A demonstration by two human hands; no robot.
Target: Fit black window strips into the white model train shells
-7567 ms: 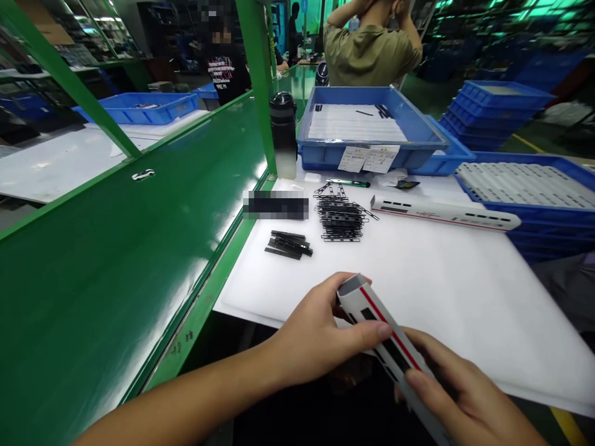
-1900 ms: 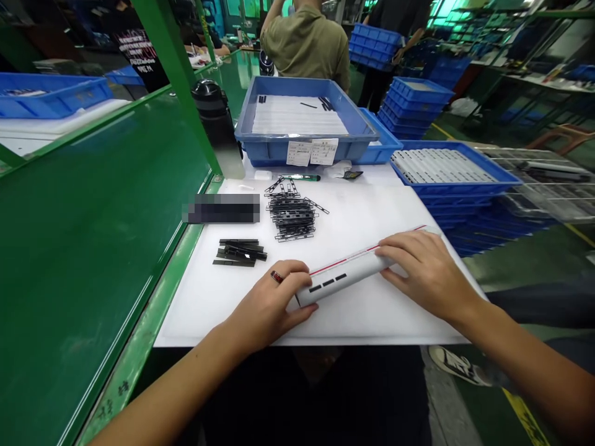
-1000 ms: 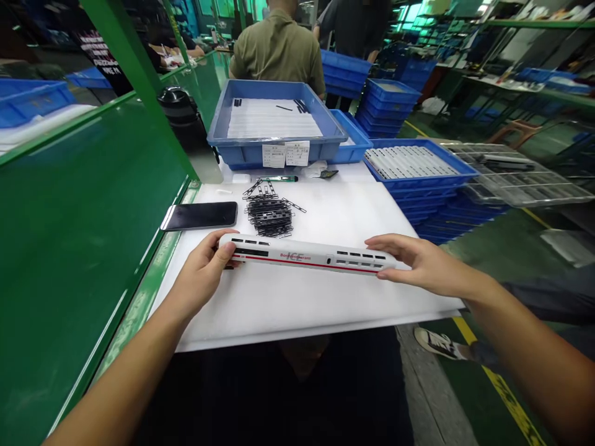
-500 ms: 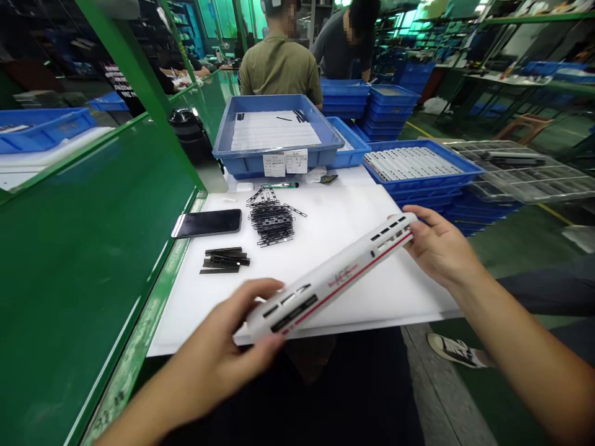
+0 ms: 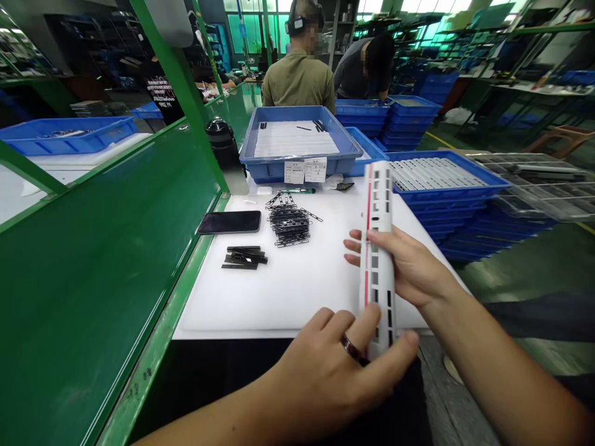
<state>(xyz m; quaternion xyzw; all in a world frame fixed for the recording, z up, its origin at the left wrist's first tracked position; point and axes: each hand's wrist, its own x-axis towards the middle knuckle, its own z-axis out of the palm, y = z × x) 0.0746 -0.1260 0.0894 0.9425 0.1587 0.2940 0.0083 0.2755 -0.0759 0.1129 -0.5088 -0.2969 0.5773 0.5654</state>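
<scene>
A long white model train car shell (image 5: 382, 254) with a red stripe and rows of window cutouts stands nearly upright in the view, over the front of the white work surface. My right hand (image 5: 409, 263) is wrapped round its middle, thumb across the front and fingertips showing on the left side. Around its lower end, my left hand (image 5: 334, 359) has the index finger and thumb on either side; a ring is on one finger. A pile of black window-frame strips (image 5: 289, 224) and a small stack of dark flat strips (image 5: 244, 257) lie to the left.
A phone (image 5: 230, 222) and a black bottle (image 5: 223, 145) are at the left, beside a green partition (image 5: 116, 266). Behind stands a labelled blue bin (image 5: 269, 168). Stacked blue trays (image 5: 437, 191) hold white shells at right. Two people work beyond.
The train car shell has swung from a slanted pose to nearly upright and turned to show more windows. My right hand has slid to its middle; my left hand moved right with the lower end.
</scene>
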